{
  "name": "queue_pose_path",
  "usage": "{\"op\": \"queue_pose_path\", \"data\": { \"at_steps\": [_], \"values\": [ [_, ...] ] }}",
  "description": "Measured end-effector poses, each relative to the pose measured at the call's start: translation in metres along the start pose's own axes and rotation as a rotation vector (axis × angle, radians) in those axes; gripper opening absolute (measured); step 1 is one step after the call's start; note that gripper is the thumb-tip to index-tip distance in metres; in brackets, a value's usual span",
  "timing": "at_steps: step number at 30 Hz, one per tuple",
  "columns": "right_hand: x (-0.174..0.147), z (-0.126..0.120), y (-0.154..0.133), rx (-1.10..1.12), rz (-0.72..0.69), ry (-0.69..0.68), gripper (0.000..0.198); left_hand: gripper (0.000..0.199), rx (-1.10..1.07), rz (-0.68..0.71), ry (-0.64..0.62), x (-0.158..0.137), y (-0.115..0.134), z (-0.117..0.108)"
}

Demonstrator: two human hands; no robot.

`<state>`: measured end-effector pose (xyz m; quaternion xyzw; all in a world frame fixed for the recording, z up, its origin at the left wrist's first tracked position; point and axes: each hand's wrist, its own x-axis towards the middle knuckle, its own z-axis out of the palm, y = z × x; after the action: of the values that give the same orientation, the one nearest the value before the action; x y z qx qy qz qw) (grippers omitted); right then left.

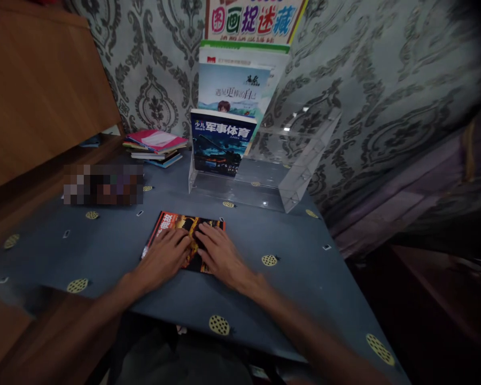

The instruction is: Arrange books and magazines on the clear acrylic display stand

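Observation:
A book (192, 224) with a dark, orange and red cover lies flat on the blue tablecloth in front of me. My left hand (170, 248) rests on its left half with the fingers stretched out. On the right half lies my right hand (215, 247), fingers also extended and slightly spread. Both palms face down and cover much of the cover picture. Beyond the book stands a clear acrylic book rack (296, 184), with a dark blue book (220, 144) leaning in its front left part.
Behind the blue book, a light blue book (234, 85) and a colourful picture book (252, 21) stand in higher tiers. A stack of books (156, 141) lies at the back left, near a pixelated patch (104, 184). A wooden cabinet (44, 91) borders the left; patterned wallpaper rises behind.

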<state>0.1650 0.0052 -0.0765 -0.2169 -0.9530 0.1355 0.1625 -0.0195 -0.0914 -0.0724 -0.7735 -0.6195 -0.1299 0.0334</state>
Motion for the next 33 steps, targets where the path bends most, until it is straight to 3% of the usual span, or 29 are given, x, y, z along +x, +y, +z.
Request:
{"op": "queue_pose_path", "data": {
  "at_steps": [3,9,14,20,26,33],
  "values": [
    [0.004,0.011,-0.006,-0.038,-0.004,-0.074,0.05,0.032,0.009,-0.028,-0.009,0.004,-0.014,0.004],
    [0.001,0.013,-0.002,-0.052,-0.017,-0.112,0.052,0.04,0.078,-0.273,0.005,0.0,-0.061,0.005],
    [0.03,0.008,-0.02,-0.059,-0.047,-0.183,0.055,0.041,0.065,-0.275,0.068,-0.002,-0.069,0.01],
    [0.062,0.017,-0.029,-0.079,-0.082,-0.143,0.056,0.04,0.039,-0.24,0.114,-0.002,-0.072,0.013],
    [0.039,0.016,0.0,-0.086,0.067,-0.086,0.062,0.039,0.033,-0.239,0.123,-0.001,-0.074,0.013],
    [0.003,-0.001,0.029,-0.079,0.161,-0.06,0.057,0.043,0.059,-0.224,0.106,-0.002,-0.076,0.011]
  ]
}}
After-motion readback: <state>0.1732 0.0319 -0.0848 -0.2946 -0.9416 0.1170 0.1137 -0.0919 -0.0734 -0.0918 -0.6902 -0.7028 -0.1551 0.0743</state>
